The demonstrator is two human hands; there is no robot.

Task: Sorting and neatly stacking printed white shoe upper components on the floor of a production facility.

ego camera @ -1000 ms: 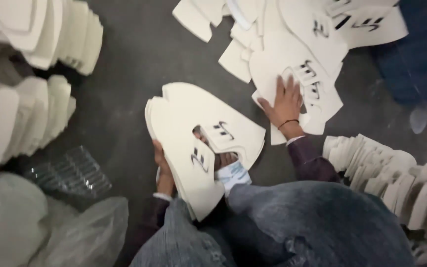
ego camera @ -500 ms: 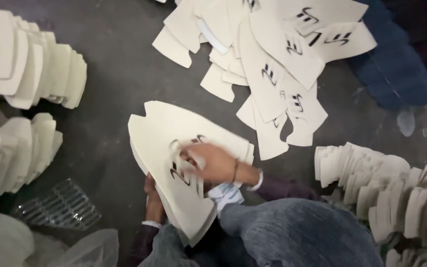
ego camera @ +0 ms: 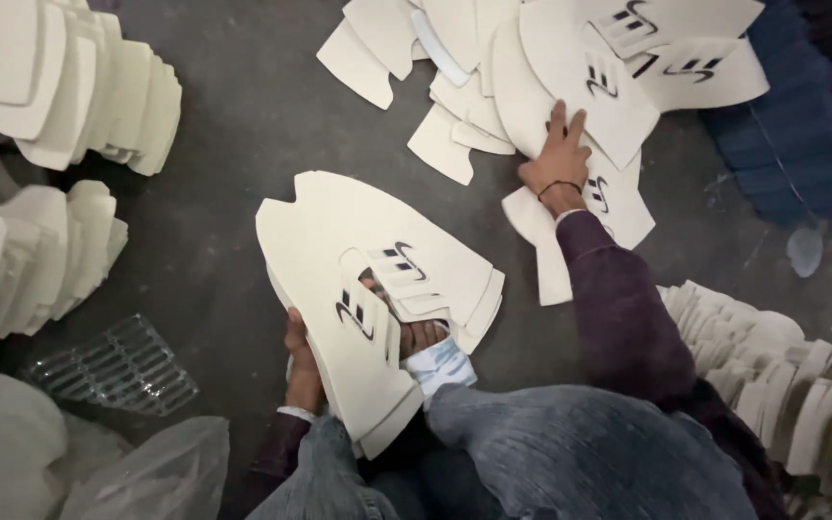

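Cream foam shoe-upper cutouts, flat and shield-shaped with dark stripe marks, sit stacked between your knees [ego camera: 377,289] on the grey concrete floor [ego camera: 223,193], and your right hand [ego camera: 559,159] has just gone back out to the loose heap of the same cutouts [ego camera: 570,77] ahead of you. Half a second ago that hand was down on the stack; now it's stretched forward, fingers spread flat, palm pressing on one piece at the heap's near edge. Your left hand [ego camera: 302,371] hasn't budged, curled round the stack's left edge and steadying it. So that looks like one piece laid down, and you're onto another. Clear ribbed plastic sheet [ego camera: 113,371] lies off left, untouched.
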